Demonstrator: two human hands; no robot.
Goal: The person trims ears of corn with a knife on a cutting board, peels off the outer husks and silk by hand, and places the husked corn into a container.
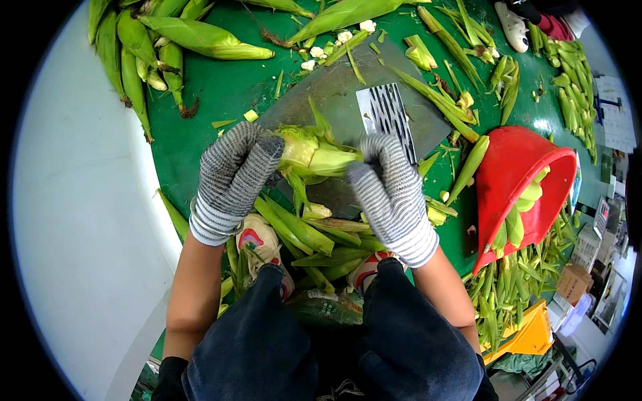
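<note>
Between my two gloved hands an ear of corn [313,158] lies crosswise, its green husk partly pulled loose and some leaves hanging. My left hand [238,170], in a grey striped knit glove, grips its left end. My right hand [391,188], in a matching glove and slightly blurred, has thumb and fingers at the husk on the right end. Below the corn is a grey board [331,90] on the green floor. A white card with black slanted marks [386,118] lies on the board beside my right hand. Stripped husk leaves [301,230] lie between my shoes.
Unhusked corn ears [195,37] are piled at the upper left, beside a pale wall [85,190]. On the right a red bucket [506,165], tipped over, holds husked-looking pale green pieces. Beyond it are heaped corn [511,290] and a yellow container [534,333]. Another person's shoe [512,27] shows top right.
</note>
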